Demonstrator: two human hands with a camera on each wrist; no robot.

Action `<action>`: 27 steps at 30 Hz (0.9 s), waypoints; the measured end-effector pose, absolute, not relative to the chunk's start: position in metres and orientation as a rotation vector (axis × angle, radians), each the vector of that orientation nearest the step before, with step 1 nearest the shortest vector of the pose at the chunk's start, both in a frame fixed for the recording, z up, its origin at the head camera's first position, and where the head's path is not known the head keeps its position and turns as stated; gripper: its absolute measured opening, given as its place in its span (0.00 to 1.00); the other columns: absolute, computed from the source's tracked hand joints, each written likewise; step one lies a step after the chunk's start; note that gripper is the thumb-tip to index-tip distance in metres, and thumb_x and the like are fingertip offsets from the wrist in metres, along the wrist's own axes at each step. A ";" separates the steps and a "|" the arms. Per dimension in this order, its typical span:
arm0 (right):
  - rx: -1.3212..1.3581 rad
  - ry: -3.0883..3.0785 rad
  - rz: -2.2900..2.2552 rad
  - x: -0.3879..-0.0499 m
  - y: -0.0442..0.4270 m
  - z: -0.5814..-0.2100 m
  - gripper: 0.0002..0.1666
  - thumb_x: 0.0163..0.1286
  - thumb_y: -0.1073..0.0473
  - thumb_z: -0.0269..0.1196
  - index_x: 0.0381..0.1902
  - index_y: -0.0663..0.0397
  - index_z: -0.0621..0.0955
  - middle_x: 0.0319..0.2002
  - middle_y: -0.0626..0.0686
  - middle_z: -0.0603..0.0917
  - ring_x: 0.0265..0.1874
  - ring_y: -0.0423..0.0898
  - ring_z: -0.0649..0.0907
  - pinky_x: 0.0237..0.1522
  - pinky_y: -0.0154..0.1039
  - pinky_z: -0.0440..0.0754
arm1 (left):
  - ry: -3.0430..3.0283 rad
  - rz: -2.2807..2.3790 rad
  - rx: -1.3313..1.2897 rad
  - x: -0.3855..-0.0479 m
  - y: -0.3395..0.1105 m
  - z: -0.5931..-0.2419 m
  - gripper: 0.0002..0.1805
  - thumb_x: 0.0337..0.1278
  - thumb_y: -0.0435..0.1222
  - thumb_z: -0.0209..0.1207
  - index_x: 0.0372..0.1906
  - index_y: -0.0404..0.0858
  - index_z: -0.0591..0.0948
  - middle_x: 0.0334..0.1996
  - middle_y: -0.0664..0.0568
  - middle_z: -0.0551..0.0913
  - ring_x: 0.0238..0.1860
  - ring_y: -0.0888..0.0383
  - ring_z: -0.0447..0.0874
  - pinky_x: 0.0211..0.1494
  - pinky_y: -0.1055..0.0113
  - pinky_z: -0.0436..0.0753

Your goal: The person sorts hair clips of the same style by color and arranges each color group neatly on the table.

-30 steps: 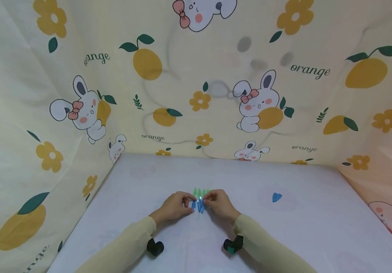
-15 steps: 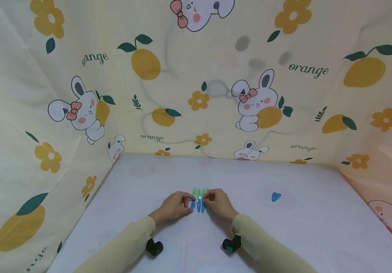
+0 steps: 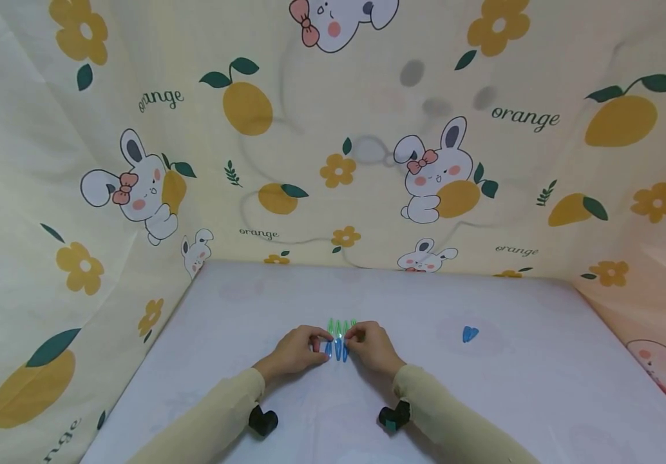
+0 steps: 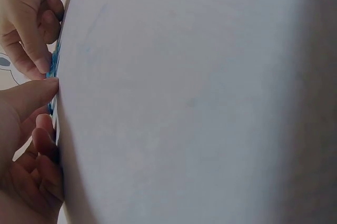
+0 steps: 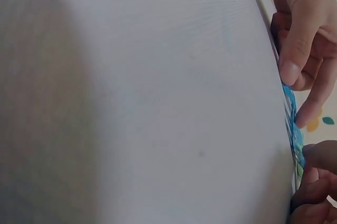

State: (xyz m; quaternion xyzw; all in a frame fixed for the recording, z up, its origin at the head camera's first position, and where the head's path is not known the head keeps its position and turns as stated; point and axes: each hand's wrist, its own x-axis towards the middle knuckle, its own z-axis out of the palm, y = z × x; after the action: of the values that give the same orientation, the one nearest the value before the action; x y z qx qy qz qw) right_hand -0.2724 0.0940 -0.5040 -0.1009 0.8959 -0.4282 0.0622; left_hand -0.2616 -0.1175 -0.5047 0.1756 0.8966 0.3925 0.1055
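On the table, a row of green hair clips [image 3: 338, 327] lies side by side. Nearer me is a row of blue hair clips [image 3: 338, 348], their far ends close to the green ones. My left hand [image 3: 294, 351] holds the leftmost blue clip [image 3: 328, 349] between thumb and index finger, one at each end. From the other side my right hand [image 3: 375, 346] pinches the rightmost blue clip [image 3: 345, 354], partly hidden by its fingers. In the right wrist view, the blue clips [image 5: 289, 103] show edge-on between both hands.
Two more blue clips [image 3: 469, 334], touching in a V, lie apart to the right on the pale tabletop [image 3: 518, 386]. A patterned cloth [image 3: 310, 206] stands as a wall behind and at both sides. Each wrist carries a black camera mount [image 3: 263, 420].
The right-hand blue clips have been spread apart and straightened; earlier they overlapped at a slant. My hands stay almost in place. In the last half second hardly anything shifts.
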 end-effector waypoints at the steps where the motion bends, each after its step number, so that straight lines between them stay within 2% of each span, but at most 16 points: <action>1: -0.295 2.699 -1.303 -0.272 0.095 -0.503 0.03 0.68 0.64 0.66 0.38 0.55 0.86 0.33 0.49 0.82 0.36 0.44 0.77 0.42 0.39 0.75 | 2.640 1.161 0.523 -0.261 -0.117 -0.504 0.20 0.57 0.36 0.69 0.56 0.43 0.85 0.25 0.58 0.76 0.25 0.63 0.70 0.32 0.70 0.68; 9: -0.287 2.624 -1.418 -0.275 0.109 -0.496 0.10 0.74 0.60 0.61 0.42 0.58 0.87 0.40 0.53 0.85 0.35 0.43 0.78 0.34 0.34 0.77 | 2.658 1.130 0.515 -0.259 -0.116 -0.502 0.20 0.56 0.37 0.70 0.55 0.44 0.85 0.25 0.58 0.76 0.26 0.63 0.70 0.31 0.70 0.68; 18: -0.223 2.545 -1.600 -0.280 0.136 -0.482 0.13 0.75 0.60 0.60 0.47 0.65 0.85 0.42 0.62 0.85 0.22 0.42 0.74 0.23 0.32 0.73 | 2.660 1.123 0.490 -0.260 -0.116 -0.502 0.20 0.56 0.37 0.70 0.56 0.45 0.85 0.25 0.59 0.76 0.27 0.62 0.71 0.32 0.70 0.68; 27: -0.173 2.559 -1.606 -0.282 0.160 -0.477 0.15 0.76 0.60 0.59 0.51 0.67 0.83 0.42 0.64 0.83 0.22 0.42 0.74 0.22 0.31 0.72 | 2.663 1.129 0.472 -0.260 -0.115 -0.503 0.20 0.56 0.37 0.70 0.55 0.45 0.85 0.26 0.59 0.76 0.27 0.62 0.71 0.33 0.69 0.69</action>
State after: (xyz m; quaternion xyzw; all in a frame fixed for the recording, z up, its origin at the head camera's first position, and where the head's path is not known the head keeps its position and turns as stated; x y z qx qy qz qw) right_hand -0.2819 0.1602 -0.4773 -0.0571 0.8442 -0.5298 0.0577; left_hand -0.2596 -0.1150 -0.5033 0.1601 0.9036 0.3830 0.1056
